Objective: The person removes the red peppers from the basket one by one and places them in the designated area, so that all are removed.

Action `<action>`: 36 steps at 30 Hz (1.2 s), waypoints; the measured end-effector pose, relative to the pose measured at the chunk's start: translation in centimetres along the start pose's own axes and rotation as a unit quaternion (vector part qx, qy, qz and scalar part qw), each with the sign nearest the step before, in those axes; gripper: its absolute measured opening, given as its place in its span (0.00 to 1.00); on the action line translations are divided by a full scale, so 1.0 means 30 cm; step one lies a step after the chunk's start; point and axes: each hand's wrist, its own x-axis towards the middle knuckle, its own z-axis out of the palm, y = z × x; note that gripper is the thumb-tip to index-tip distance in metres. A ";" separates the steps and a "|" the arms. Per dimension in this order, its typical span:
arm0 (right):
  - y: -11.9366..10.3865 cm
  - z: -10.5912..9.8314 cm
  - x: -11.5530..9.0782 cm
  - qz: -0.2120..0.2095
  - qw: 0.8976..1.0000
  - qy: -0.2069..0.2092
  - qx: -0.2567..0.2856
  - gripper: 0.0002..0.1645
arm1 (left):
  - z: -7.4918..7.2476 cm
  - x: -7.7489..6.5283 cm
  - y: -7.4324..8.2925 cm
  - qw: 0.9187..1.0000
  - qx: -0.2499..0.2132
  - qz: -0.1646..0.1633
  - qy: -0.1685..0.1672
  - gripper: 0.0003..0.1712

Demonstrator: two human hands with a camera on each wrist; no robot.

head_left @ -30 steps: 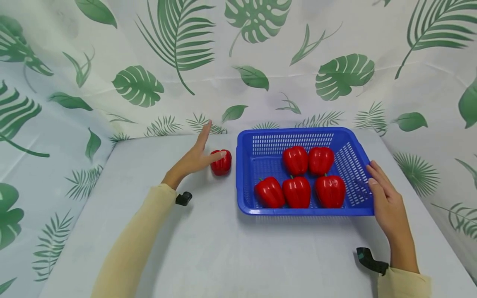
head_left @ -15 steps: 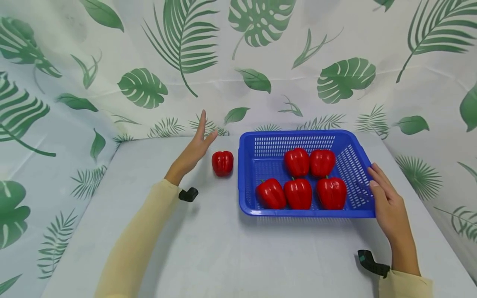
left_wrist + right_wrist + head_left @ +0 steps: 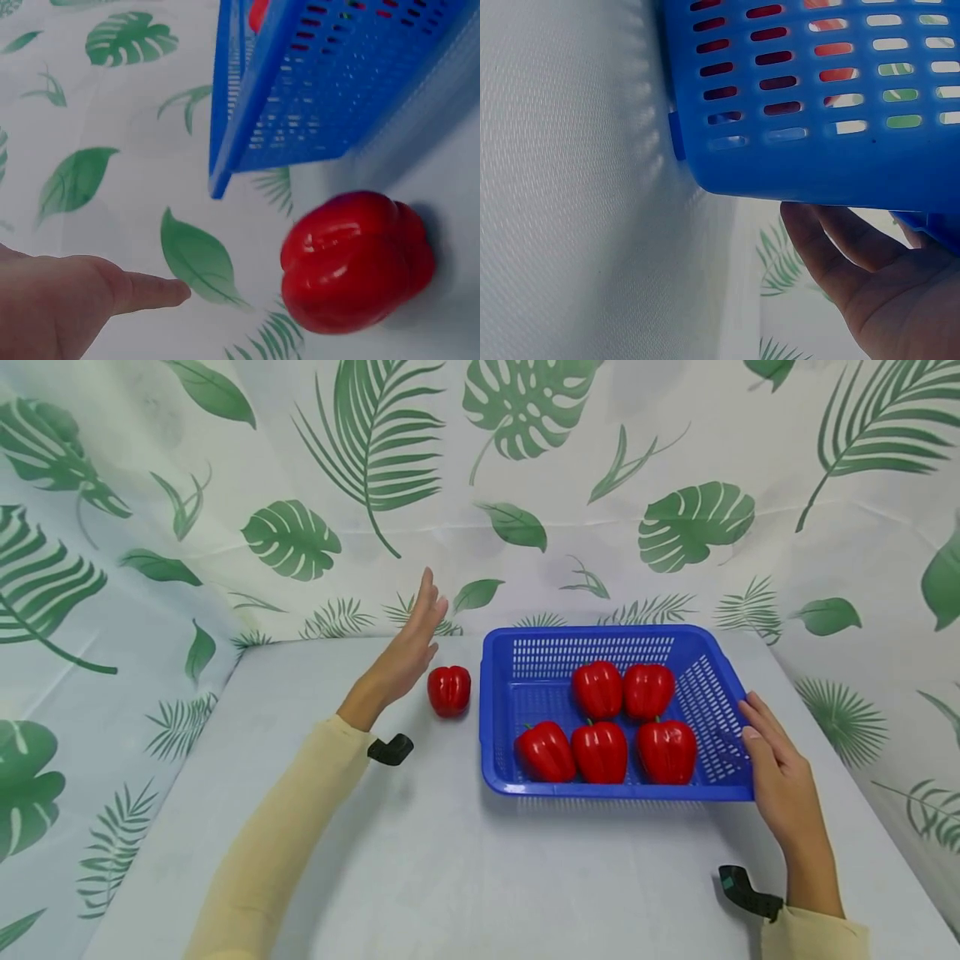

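Note:
A red bell pepper sits on the white table just left of the blue plastic basket. My left hand is held over the table to the left of that pepper, fingers extended and holding nothing. In the left wrist view, a gap shows between the hand and the pepper. My right hand rests against the basket's right side, its fingers lying along the rim. From the right wrist, fingertips appear right at the basket's wall. Several red bell peppers lie inside the basket.
Behind the table hangs a white cloth printed with green leaves, which also closes off both sides. A small black camera mount projects from the left wrist, and another black mount from the right.
My left hand has drawn off the lone pepper, which its thumb overlapped a second ago, and turned more edge-on with fingers closer together. The right hand and the basket stay put.

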 end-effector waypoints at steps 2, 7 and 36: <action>0.002 -0.001 0.001 0.000 1.000 0.001 -0.002 0.34 | 0.018 -0.001 0.015 1.000 0.009 0.001 -0.007 0.49; 0.005 -0.002 0.002 0.002 1.000 0.000 -0.003 0.34 | 0.072 -0.007 0.047 0.998 0.057 0.007 -0.025 0.51; 0.011 -0.008 -0.002 -0.014 1.000 0.001 0.010 0.34 | 0.340 -0.048 -0.006 0.897 0.330 -0.088 -0.279 0.66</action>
